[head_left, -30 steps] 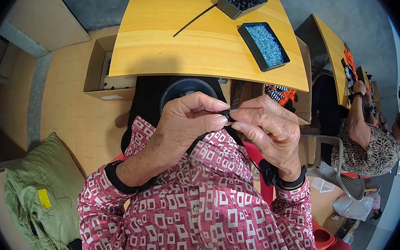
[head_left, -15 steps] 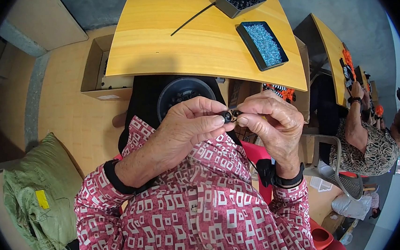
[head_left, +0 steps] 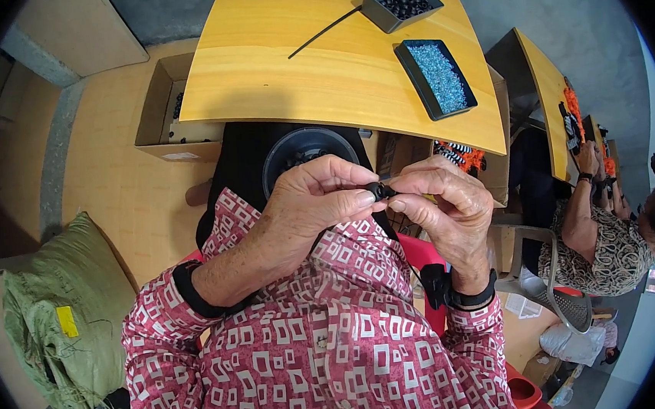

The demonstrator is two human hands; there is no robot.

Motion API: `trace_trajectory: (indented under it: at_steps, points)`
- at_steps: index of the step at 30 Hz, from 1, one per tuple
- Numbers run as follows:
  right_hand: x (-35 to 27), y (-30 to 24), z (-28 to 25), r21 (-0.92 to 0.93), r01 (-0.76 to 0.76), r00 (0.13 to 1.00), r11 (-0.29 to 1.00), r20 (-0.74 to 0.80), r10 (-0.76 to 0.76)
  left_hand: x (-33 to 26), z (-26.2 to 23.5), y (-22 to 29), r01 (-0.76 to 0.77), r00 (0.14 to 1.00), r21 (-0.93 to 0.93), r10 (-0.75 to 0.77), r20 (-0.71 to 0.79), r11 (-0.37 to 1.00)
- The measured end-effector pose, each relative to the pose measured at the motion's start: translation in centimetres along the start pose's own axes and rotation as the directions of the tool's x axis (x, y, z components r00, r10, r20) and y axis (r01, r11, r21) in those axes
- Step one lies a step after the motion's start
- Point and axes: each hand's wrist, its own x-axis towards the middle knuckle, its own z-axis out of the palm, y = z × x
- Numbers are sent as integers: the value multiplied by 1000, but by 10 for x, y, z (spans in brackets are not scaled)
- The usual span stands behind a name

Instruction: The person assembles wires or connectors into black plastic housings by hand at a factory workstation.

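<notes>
Right now both hands, the left hand [head_left: 320, 205] and the right hand [head_left: 447, 206], pinch a small black bead [head_left: 378, 192] between fingertips above the lap, probably fitting it together, which needs steady, gentle pushing.

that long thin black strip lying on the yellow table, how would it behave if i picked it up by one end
The black strip is very thin and slightly curved, so it would probably flex and droop. It looks light. It lies flat on the table, so it seems unlikely to roll.
</notes>
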Motion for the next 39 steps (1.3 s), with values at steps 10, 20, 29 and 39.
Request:
trace_trajectory:
  at_steps: [10,20,29,39]
  points:
    - [0,-3,3,-125,37,998,991,50,-31,0,0,-1,-1,999,101,6,-41,995]
    - [-1,8,15,-139,103,994,985,-25,-107,2,-5,-5,-12,999,54,15,-50,998]
    - [-13,14,24,-68,12,991,998,-129,-21,2,-6,-5,27,998,-12,-28,-63,1000]
    - [-16,9,13,105,-76,966,992,-240,99,5,-7,-1,89,996,-332,-94,3,939]
